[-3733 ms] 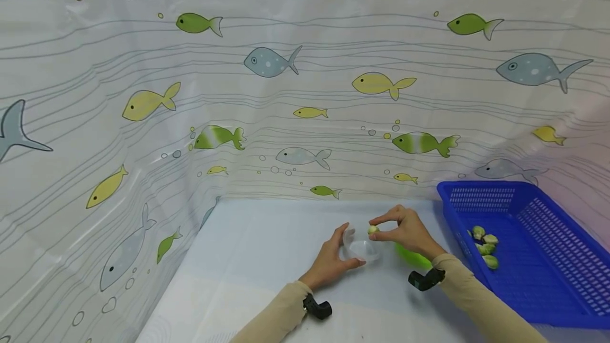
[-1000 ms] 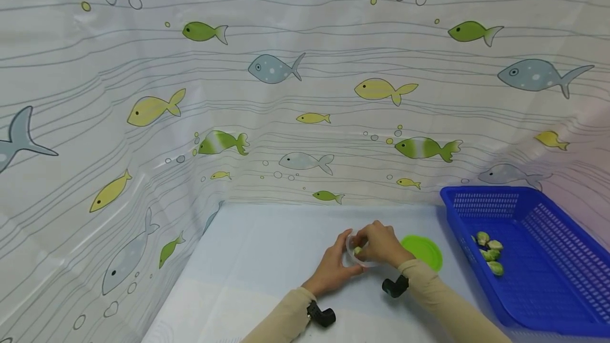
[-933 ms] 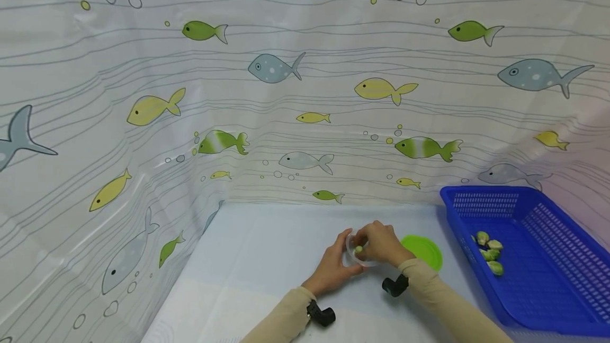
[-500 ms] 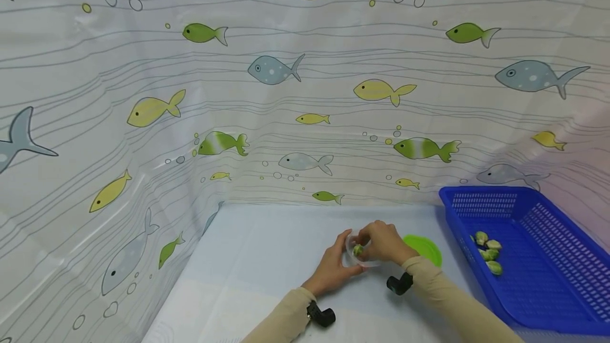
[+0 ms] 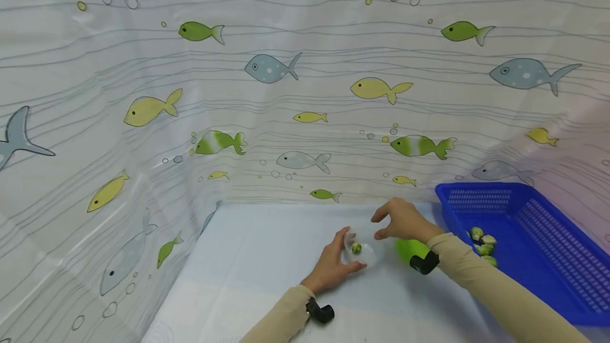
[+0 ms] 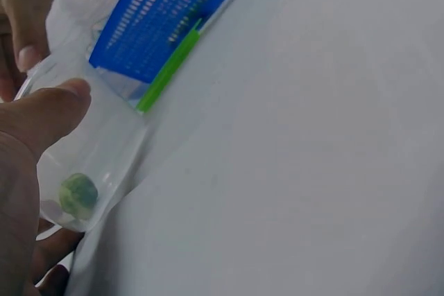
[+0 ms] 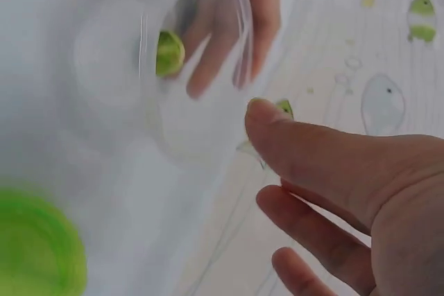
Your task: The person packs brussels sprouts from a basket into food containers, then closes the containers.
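My left hand (image 5: 332,264) grips a clear plastic tub (image 5: 367,254) by its side, thumb at the near edge and fingers round the far side. One Brussels sprout (image 5: 356,248) lies inside; the left wrist view shows this sprout (image 6: 78,195) through the see-through wall. To the right of the tub and apart from it is my right hand (image 5: 402,219), thumb and fingers spread with nothing between them. A round green lid (image 5: 405,250) lies on the table below the right hand, partly covered by the wrist camera.
At the right stands a blue perforated basket (image 5: 538,258). Several Brussels sprouts (image 5: 485,249) lie along its left side. Behind the white table (image 5: 257,258) hangs a fish-patterned sheet (image 5: 267,115). My right forearm crosses the basket's near left corner.
The right hand has let go of the Brussels sprout in the tub and moved up and right, out of it. The left hand still holds the tub, nearly where it was.
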The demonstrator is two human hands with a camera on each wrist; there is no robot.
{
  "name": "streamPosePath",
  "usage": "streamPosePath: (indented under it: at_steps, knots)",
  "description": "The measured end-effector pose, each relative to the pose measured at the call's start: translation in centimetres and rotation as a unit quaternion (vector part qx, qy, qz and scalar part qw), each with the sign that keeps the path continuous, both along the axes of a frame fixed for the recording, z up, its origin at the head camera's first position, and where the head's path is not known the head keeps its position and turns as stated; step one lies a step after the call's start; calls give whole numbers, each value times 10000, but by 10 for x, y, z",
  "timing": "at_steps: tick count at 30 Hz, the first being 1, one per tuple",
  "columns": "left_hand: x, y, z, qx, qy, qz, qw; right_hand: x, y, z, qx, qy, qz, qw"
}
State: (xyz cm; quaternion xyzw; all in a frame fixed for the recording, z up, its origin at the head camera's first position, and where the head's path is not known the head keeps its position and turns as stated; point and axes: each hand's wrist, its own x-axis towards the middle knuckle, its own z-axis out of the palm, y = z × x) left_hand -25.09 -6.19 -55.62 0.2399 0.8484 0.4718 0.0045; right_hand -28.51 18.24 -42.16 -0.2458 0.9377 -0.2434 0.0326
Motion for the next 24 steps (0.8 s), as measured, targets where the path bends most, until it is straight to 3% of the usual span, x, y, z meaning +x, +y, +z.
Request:
streamPosePath:
  at_steps: [6, 12, 19, 24]
  knots:
    - [-2, 0, -1, -30, 15, 15, 10000, -3, 36, 16, -355, 6, 32, 9994]
    - [-1, 1, -1, -48, 52, 123, 9999, 0, 76, 29, -855, -373, 77, 9956]
    - [-1, 2, -2, -43, 28, 116, 9999, 6, 123, 39, -1108, -715, -318, 9908]
    - [-2, 2, -3, -63, 100, 132, 9998, 13, 149, 38, -1035, -713, -648, 9900]
